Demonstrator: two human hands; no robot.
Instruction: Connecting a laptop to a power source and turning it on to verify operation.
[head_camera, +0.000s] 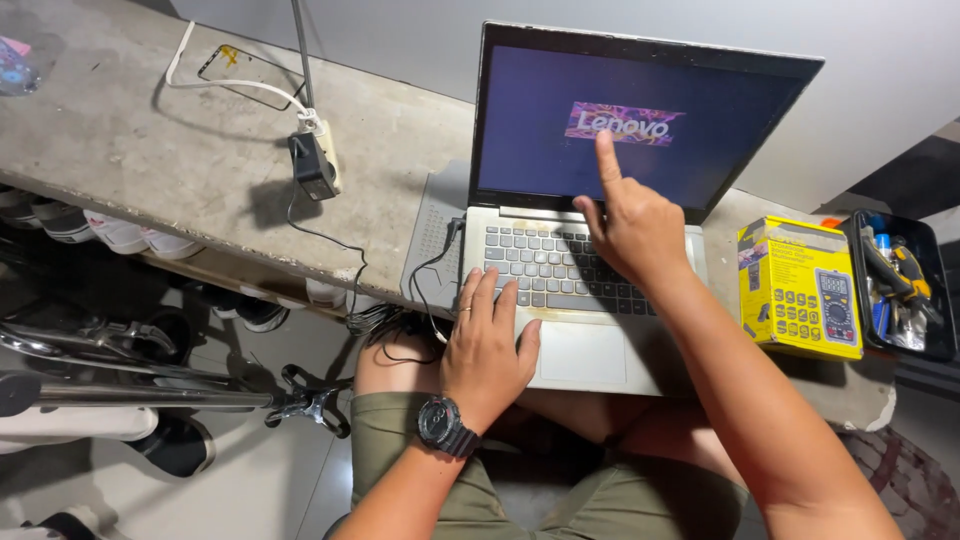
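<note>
While the left hand (485, 340) lies flat and open on the laptop (590, 300) keys, the right hand (632, 225) points one finger at its lit screen (520, 130), gripping nothing.

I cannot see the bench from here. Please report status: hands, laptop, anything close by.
Left hand flat on laptop keyboard. Right hand raised, index finger pointing at lit screen. Yellow box and black tool tray beside laptop, apart from hands.
</note>
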